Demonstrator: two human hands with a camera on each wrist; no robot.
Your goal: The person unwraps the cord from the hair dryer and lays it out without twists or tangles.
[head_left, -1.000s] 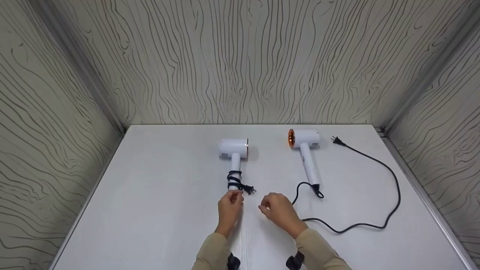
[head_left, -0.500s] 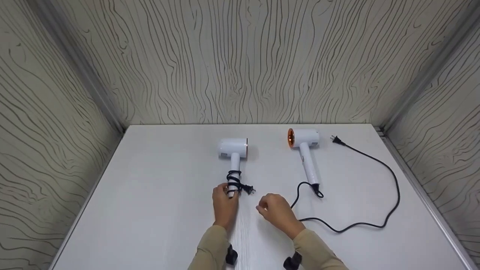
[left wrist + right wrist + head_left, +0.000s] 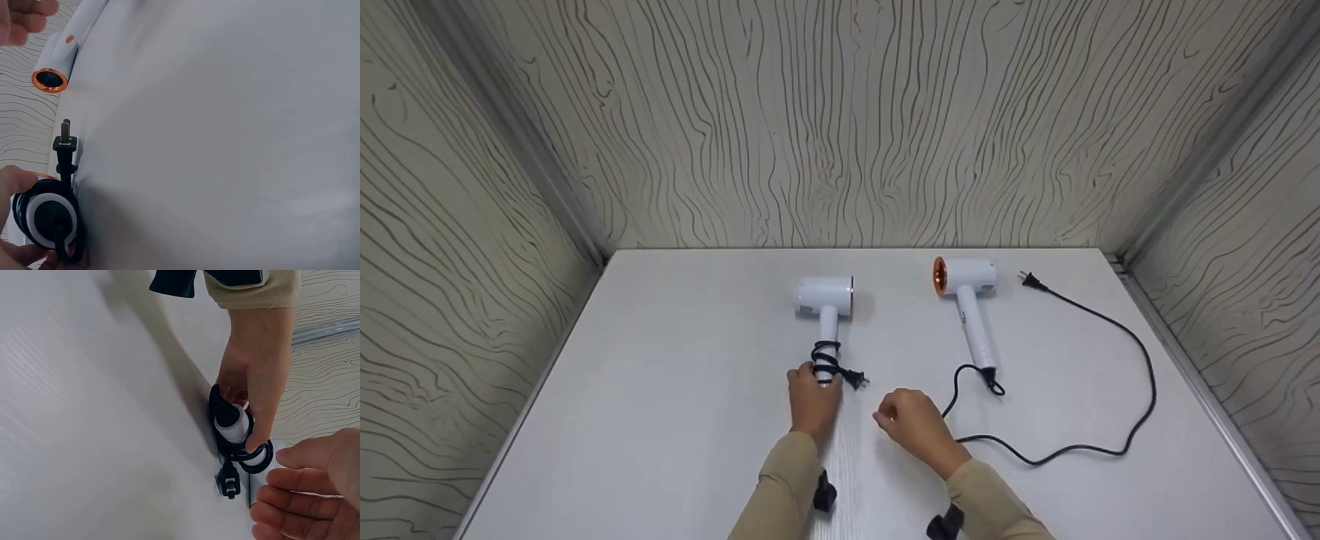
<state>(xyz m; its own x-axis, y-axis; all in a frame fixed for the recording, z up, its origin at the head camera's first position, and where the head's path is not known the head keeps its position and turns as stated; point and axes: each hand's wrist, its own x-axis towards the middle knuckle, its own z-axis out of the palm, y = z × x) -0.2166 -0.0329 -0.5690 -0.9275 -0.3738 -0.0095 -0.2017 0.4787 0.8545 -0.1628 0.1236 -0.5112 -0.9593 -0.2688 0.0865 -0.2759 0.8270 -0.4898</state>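
Note:
A white hair dryer [image 3: 825, 295] lies on the table, its black cord [image 3: 825, 355] coiled several times round the handle. My left hand [image 3: 814, 405] grips the lower end of that handle, thumb on one side and fingers on the other, as the right wrist view shows. Out to the right of the handle sticks the cord's two-pin plug [image 3: 854, 379]; in the left wrist view the plug [image 3: 65, 145] points up the frame. Just right of the plug, apart from it, my right hand [image 3: 916, 426] hovers with loosely bent fingers and holds nothing.
A second white hair dryer [image 3: 976, 324] with an orange-rimmed mouth lies to the right. Its unwound black cord [image 3: 1147, 360] curves across the right of the white table [image 3: 675, 375], ending in a plug [image 3: 1032, 280]. Wood-patterned walls [image 3: 840, 135] stand round the table.
My left hand went from touching the handle's bottom end to gripping round it, moving slightly up. The right hand stayed nearly still. Both hair dryers kept their places.

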